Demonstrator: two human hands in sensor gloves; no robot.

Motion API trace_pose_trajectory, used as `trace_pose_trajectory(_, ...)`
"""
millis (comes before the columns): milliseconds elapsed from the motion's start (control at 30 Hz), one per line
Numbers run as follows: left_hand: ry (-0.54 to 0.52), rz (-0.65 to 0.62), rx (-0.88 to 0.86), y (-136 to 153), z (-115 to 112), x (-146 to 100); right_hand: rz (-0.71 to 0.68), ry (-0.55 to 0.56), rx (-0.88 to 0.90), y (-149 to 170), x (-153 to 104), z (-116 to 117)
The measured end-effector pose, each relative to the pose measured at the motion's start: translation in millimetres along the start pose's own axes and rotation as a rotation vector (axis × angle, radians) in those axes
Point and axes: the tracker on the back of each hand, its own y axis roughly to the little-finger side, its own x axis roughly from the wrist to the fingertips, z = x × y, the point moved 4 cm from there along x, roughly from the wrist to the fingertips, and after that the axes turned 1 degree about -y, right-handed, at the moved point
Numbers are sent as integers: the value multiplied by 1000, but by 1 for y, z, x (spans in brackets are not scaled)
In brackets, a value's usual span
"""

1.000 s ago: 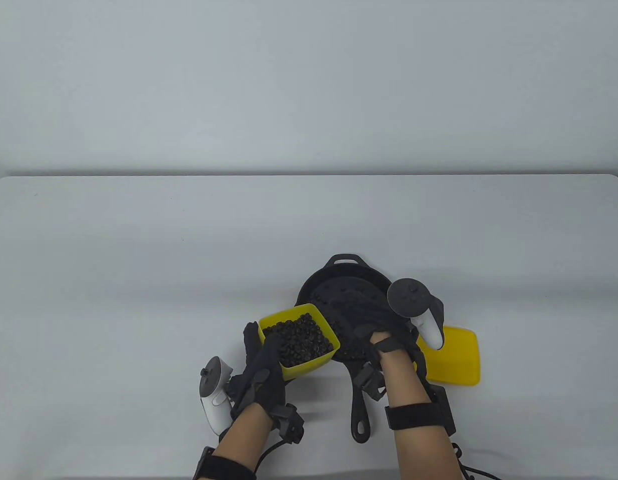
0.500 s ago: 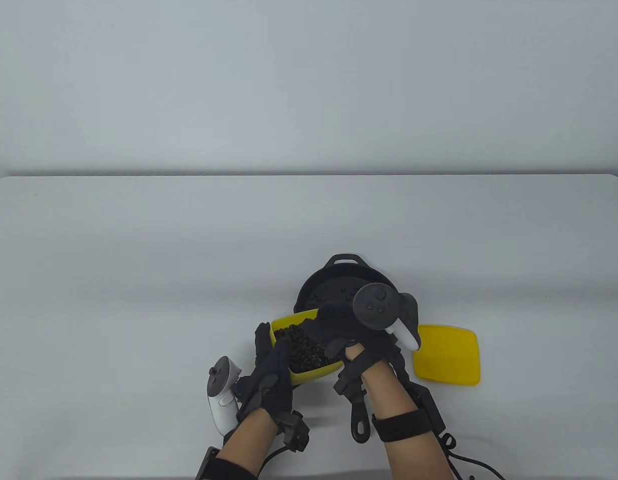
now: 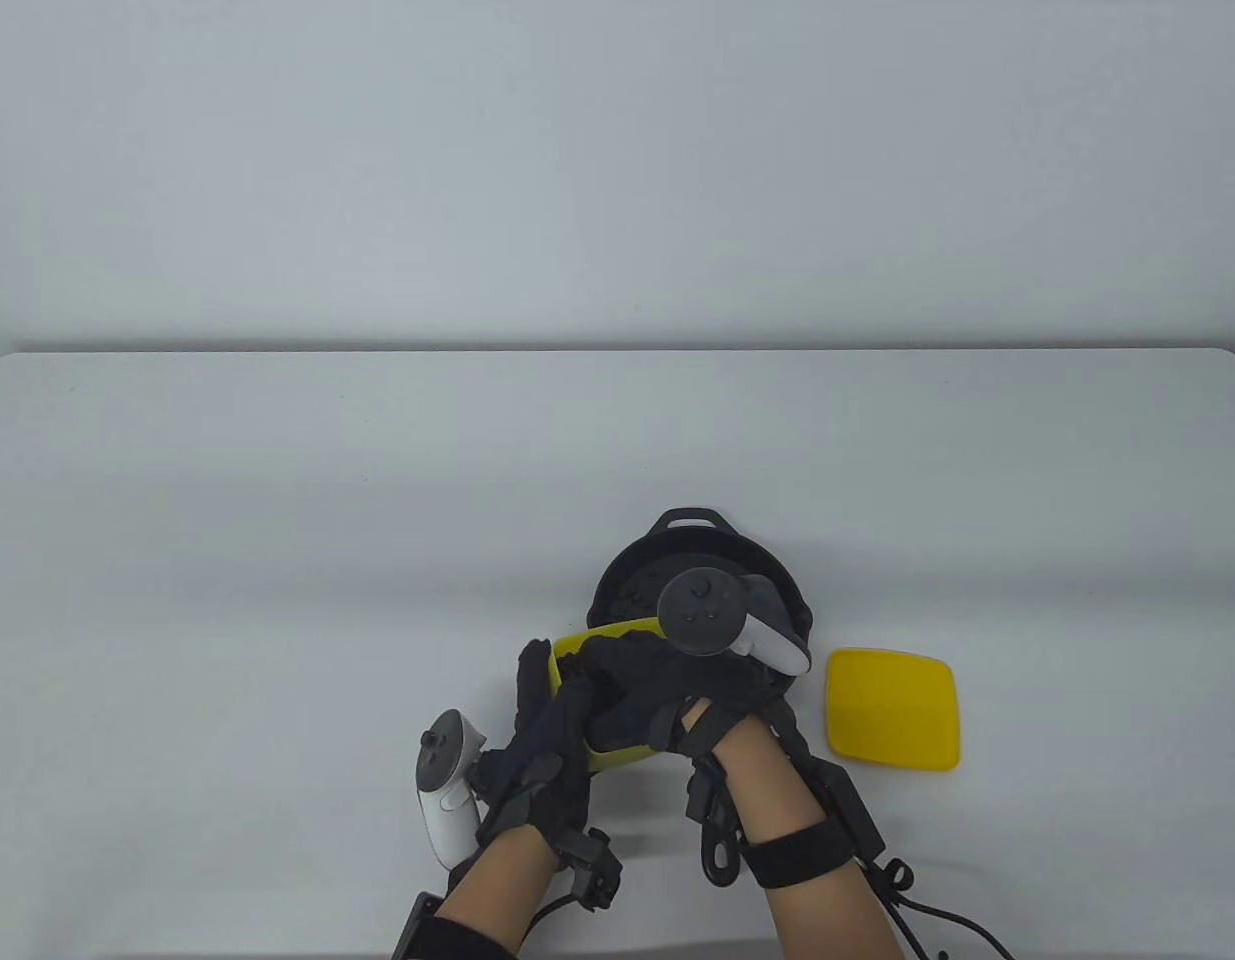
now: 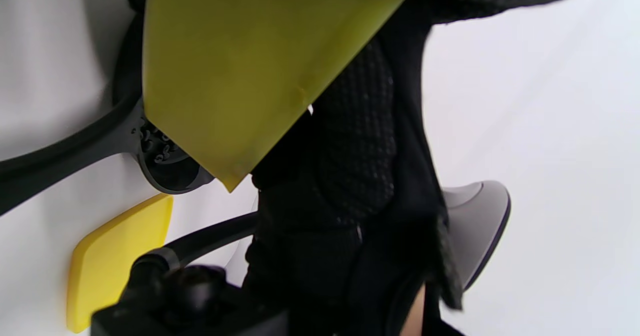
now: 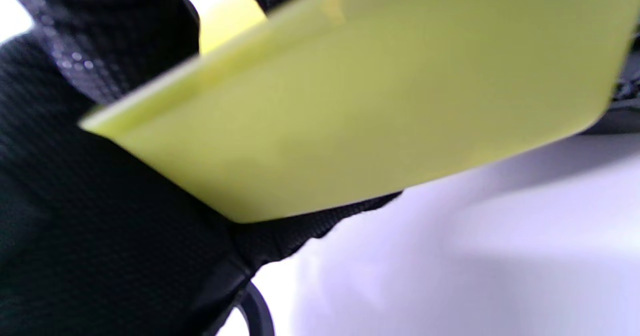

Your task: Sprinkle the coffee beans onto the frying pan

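You are between sprinkles, by the look of it: your right hand (image 3: 657, 680) reaches down into the yellow tub (image 3: 602, 640) for another pinch of coffee beans, low in the middle of the table view. Your left hand (image 3: 542, 740) grips the tub from its lower-left side and holds it tilted, just beside and partly over the left rim of the frying pan (image 3: 617, 580). The next move likely calls for closing the fingers on a small amount, lifting clear of the tub and carrying it up-right over the pan before loosening the pinch.

The beans in the tub are hidden under your right hand, so I cannot tell whether its fingers are apart or closed on anything. The tracker covers much of the pan's floor; only a few dark beans (image 4: 155, 144) show there in the left wrist view. A yellow lid (image 3: 892, 710) lies on the table (image 3: 277, 550) to the right, apart from the pan.
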Motion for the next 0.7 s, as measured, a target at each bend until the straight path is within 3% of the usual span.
trace_pose_trajectory(233, 14, 50, -29, 7, -5, -2, 28, -38, -56, -5, 12, 17)
trace_pose_trajectory(700, 7, 56, -46, 13, 3, 2, 40, 100, 71, 8, 12, 10)
